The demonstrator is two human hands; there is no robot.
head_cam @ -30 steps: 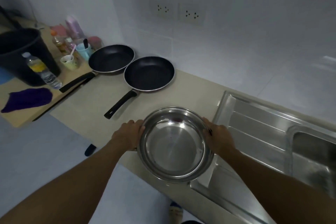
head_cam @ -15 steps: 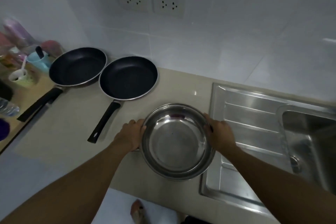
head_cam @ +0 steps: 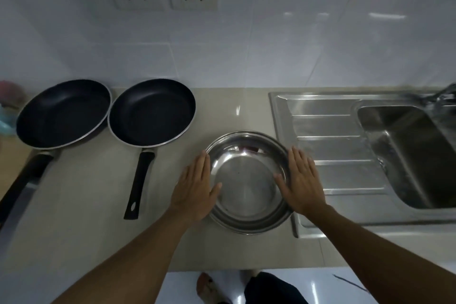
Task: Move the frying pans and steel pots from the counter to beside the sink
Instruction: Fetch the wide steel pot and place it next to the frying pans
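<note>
1. The steel pot (head_cam: pixel 246 187) sits on the counter (head_cam: pixel 222 111), its right edge just beside the sink (head_cam: pixel 340 150).
2. The left hand (head_cam: pixel 195 187) and right hand (head_cam: pixel 299 182) flank it. Their fingers are straight and together along its outer wall, and each thumb lies over the rim. I cannot tell whether the palms press or merely touch.
3. Thin polished steel should be light, rigid and slippery on the wall, so the rolled rim is the surest hold, taken with 2 hands on opposite sides.
4. The 2 frying pans (head_cam: pixel 151 112) rest side by side, well to the left. They are probably head-heavy, so each is best taken by its black handle (head_cam: pixel 139 180).
</note>
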